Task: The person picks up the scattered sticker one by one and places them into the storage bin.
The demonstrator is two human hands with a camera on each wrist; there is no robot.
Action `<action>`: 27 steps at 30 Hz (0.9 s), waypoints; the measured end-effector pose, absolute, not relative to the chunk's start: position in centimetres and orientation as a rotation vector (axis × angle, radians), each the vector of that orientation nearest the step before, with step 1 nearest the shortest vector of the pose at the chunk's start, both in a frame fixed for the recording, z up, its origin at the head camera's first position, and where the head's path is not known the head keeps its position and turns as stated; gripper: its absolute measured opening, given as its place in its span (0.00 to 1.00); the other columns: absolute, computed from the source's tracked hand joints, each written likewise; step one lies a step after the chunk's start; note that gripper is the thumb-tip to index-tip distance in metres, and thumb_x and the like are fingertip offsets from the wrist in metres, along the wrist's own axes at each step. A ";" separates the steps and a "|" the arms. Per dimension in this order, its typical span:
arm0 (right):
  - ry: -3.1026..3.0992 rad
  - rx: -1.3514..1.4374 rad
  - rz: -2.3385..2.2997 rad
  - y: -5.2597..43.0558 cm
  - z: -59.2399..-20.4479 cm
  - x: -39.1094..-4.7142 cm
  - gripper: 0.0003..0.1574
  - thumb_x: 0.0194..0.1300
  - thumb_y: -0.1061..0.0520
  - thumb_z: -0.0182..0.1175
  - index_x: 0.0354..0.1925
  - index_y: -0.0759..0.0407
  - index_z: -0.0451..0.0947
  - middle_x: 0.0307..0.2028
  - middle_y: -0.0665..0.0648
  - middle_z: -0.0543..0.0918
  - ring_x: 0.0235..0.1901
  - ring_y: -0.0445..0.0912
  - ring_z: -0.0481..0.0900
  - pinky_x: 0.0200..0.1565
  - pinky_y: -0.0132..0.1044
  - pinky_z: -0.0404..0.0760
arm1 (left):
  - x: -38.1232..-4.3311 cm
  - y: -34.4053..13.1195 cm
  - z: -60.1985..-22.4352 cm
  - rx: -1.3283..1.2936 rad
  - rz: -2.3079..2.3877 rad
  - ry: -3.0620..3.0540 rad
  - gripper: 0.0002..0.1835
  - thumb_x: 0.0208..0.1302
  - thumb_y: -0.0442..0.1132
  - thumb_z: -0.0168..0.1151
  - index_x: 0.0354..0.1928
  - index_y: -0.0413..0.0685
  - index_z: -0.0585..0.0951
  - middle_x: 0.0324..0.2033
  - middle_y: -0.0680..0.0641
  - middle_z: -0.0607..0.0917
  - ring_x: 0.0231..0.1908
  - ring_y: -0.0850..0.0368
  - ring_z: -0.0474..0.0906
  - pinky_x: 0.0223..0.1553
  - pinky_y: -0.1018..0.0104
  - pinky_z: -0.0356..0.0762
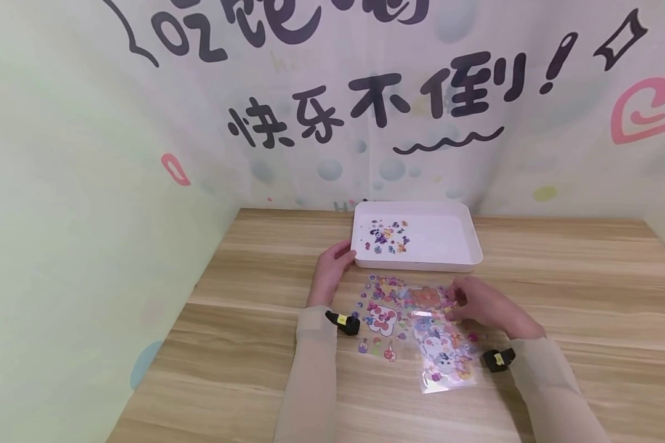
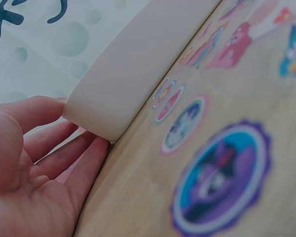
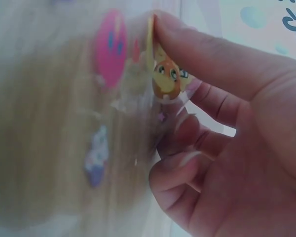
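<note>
At the front left corner of a white tray (image 1: 421, 266), my left hand (image 1: 331, 266) holds its edge. In the left wrist view the thumb meets the tray's upper rim and the fingers lie at its side and bottom edge. My right hand (image 1: 484, 307) pinches a clear sticker sheet (image 1: 443, 351) by its right edge, thumb on one face and fingers behind. In the right wrist view an orange pony sticker (image 3: 166, 79) shows beside the thumb. A second sticker sheet (image 1: 381, 323) lies flat on the table, partly overlapped by the held one.
Inside the tray, small colourful stickers (image 1: 385, 237) cluster on the left side. The wood-grain table (image 1: 244, 344) reaches back to a printed curtain (image 1: 332, 169) behind the tray. Another curtain hangs along the left.
</note>
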State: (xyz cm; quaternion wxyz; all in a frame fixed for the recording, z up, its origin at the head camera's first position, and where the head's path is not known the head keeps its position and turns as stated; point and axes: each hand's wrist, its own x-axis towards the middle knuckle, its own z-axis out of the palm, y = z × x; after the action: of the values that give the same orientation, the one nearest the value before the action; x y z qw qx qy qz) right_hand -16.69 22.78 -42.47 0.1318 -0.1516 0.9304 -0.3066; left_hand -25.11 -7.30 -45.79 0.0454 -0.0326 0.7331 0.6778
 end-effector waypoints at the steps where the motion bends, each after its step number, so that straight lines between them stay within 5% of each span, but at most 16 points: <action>1: 2.698 -0.441 -0.897 22.8 -42.5 -16.7 0.16 0.47 0.57 0.67 0.28 0.58 0.68 0.25 0.53 0.70 0.27 0.46 0.66 0.27 0.35 0.68 | -25.1 -7.3 -45.8 -0.100 2.070 2.239 0.22 0.58 0.45 0.59 0.56 0.53 0.73 0.50 0.55 0.76 0.48 0.64 0.72 0.48 0.72 0.73; 27: 2.729 -0.364 -0.920 23.2 -42.7 -16.8 0.07 0.58 0.55 0.58 0.29 0.55 0.70 0.25 0.52 0.72 0.25 0.46 0.69 0.25 0.35 0.70 | -25.2 -7.4 -45.9 -0.101 2.054 2.234 0.21 0.60 0.46 0.57 0.56 0.55 0.73 0.51 0.56 0.76 0.50 0.63 0.71 0.49 0.71 0.72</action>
State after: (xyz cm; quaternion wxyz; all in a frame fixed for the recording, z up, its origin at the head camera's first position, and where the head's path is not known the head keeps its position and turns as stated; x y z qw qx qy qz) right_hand -16.83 23.18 -42.74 0.1191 -0.1245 0.9335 -0.3146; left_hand -25.18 -7.39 -45.88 0.0525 -0.0331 0.7348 0.6754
